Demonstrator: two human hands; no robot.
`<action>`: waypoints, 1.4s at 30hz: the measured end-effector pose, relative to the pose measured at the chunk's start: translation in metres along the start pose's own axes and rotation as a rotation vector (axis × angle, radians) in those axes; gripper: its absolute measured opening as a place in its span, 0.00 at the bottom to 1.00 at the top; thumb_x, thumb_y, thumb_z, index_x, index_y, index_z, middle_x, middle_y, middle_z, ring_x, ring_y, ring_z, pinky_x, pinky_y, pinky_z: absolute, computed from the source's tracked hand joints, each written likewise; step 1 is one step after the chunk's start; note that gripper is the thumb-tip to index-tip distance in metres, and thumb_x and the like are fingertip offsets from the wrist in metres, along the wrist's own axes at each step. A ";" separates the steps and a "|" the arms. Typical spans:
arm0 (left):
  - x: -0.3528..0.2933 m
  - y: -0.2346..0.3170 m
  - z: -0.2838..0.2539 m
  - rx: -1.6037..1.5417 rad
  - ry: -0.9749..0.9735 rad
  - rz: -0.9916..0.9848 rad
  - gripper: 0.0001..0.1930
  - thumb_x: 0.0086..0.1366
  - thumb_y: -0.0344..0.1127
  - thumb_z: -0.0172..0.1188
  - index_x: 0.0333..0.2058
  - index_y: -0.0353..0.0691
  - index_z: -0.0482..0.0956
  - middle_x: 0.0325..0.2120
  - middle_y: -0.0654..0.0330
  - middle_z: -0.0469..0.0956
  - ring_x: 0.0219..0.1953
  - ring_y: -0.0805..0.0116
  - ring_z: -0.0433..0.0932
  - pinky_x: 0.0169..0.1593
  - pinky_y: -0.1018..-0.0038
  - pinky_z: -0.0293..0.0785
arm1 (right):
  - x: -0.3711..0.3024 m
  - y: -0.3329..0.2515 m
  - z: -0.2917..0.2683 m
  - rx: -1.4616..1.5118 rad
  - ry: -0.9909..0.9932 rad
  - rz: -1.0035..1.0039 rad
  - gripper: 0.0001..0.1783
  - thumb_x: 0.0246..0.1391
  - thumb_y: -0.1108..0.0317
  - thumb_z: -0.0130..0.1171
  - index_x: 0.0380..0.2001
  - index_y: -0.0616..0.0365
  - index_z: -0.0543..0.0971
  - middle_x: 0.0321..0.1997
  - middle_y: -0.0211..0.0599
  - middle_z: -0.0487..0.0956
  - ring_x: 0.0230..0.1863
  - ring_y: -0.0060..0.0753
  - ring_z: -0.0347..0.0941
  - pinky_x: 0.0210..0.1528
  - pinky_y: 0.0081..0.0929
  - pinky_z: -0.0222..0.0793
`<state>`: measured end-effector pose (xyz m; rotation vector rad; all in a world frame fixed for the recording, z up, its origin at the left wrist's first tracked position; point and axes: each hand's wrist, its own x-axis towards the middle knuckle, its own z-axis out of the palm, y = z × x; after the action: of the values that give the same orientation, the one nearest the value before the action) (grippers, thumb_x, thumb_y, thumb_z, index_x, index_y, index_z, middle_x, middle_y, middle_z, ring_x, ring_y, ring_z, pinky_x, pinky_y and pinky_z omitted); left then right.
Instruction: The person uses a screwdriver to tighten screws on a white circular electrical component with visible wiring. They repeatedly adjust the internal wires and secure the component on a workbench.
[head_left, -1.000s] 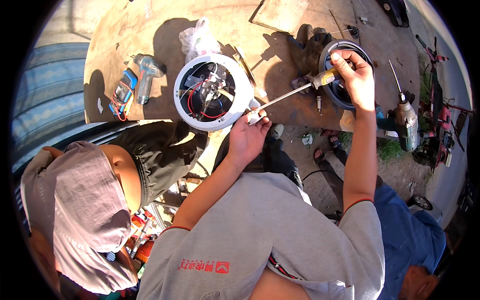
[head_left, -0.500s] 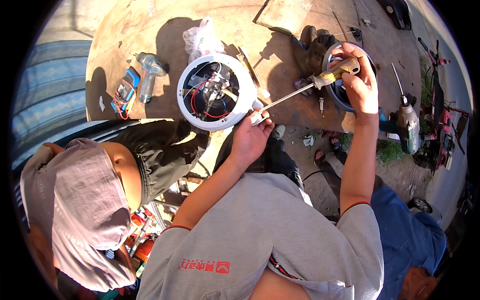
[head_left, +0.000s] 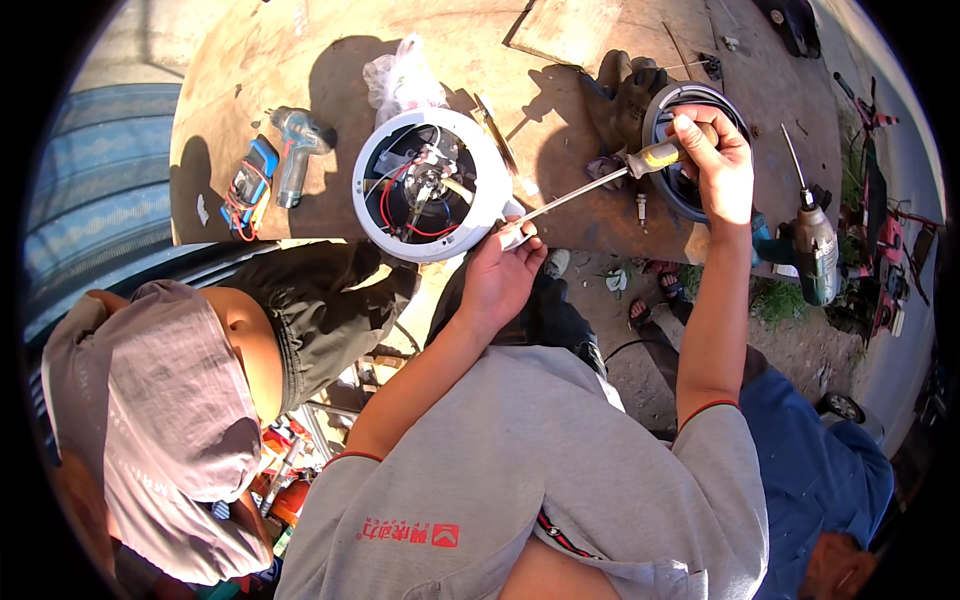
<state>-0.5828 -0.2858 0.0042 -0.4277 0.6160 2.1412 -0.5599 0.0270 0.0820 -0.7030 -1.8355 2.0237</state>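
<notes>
In my right hand [head_left: 718, 168] is a long screwdriver [head_left: 652, 158] with a yellowish handle, my fingers wrapped round it. Its shaft slopes down to the left, and the tip is at a small white piece [head_left: 513, 236] beside the rim of a round white housing [head_left: 492, 205]. My left hand [head_left: 503, 275] pinches that piece between thumb and fingers; whether it is joined to the housing I cannot tell. Inside the open housing lie red, blue and white wires [head_left: 388, 205] and a dark round part. Behind my right hand a second round housing [head_left: 655, 125] is partly hidden.
On the wooden table [head_left: 250, 60] are a cordless driver [head_left: 292, 155], a blue-cased meter [head_left: 258, 175], a clear plastic bag [head_left: 405, 80] and dark gloves [head_left: 622, 105]. A power drill [head_left: 815, 250] points up at the right edge. One person [head_left: 180, 380] stands left, another [head_left: 810, 450] right.
My right hand's fingers have curled in round the screwdriver handle and the hand has turned. The left hand keeps its pinch, nearly still.
</notes>
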 end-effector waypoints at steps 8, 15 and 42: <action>-0.002 0.002 -0.001 0.037 0.044 -0.032 0.12 0.70 0.42 0.57 0.49 0.50 0.74 0.43 0.64 0.78 0.46 0.65 0.76 0.55 0.64 0.71 | -0.011 -0.004 0.006 0.084 0.015 0.017 0.15 0.59 0.77 0.60 0.50 0.61 0.77 0.41 0.30 0.78 0.38 0.16 0.70 0.43 0.16 0.67; -0.001 0.003 -0.003 0.072 0.077 -0.049 0.12 0.69 0.45 0.59 0.49 0.52 0.75 0.44 0.66 0.79 0.46 0.66 0.75 0.52 0.65 0.70 | -0.018 -0.005 0.005 0.237 -0.127 -0.173 0.20 0.62 0.72 0.60 0.57 0.59 0.74 0.49 0.37 0.79 0.43 0.19 0.73 0.47 0.21 0.71; 0.002 0.005 -0.011 0.043 0.017 -0.080 0.12 0.68 0.46 0.60 0.47 0.53 0.76 0.43 0.67 0.78 0.43 0.68 0.75 0.51 0.65 0.72 | -0.024 -0.002 -0.003 0.233 -0.038 -0.173 0.16 0.60 0.78 0.58 0.52 0.63 0.76 0.46 0.35 0.79 0.46 0.21 0.73 0.52 0.21 0.68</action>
<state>-0.5864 -0.2935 -0.0046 -0.4409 0.6427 2.0469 -0.5384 0.0166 0.0869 -0.4278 -1.5840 2.1023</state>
